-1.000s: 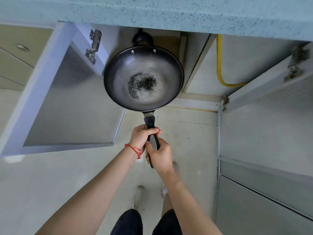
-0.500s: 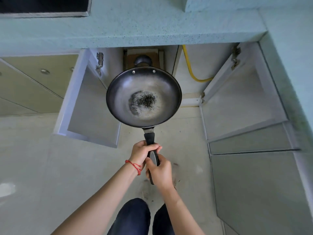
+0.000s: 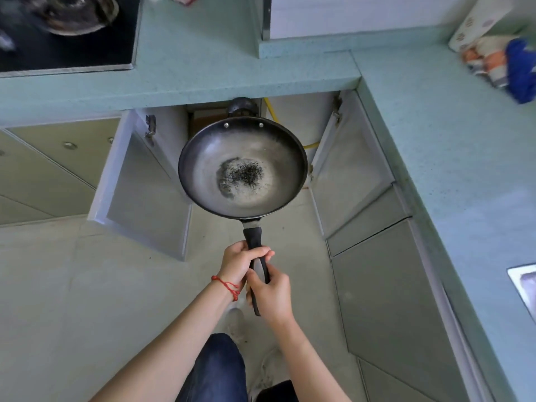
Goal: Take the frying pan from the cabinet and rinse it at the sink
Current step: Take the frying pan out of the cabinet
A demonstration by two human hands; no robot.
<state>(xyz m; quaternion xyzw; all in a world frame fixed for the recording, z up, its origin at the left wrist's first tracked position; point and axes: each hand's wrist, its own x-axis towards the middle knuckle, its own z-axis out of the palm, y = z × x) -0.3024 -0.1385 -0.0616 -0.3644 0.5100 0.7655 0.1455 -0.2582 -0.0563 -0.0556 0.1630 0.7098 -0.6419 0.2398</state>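
A dark frying pan (image 3: 203,169) with a burnt black patch in its middle hangs level in front of the open cabinet (image 3: 208,117), above the floor. Its black handle points toward me. My left hand (image 3: 239,261), with a red string at the wrist, wraps the upper part of the handle. Just behind it, my right hand (image 3: 271,294) grips the lower end. A corner of the steel sink (image 3: 523,281) shows at the right edge, set into the counter.
The cabinet's two doors (image 3: 145,192) (image 3: 348,169) stand open to either side of the pan. A teal L-shaped counter (image 3: 435,134) runs across the top and down the right. A black stove (image 3: 66,33) sits top left; packets (image 3: 499,56) lie top right. A yellow hose (image 3: 271,110) hangs inside the cabinet.
The pan has come out from under the counter and risen with both hands on its handle. My view has lifted, so the counter top, stove and sink corner now show.
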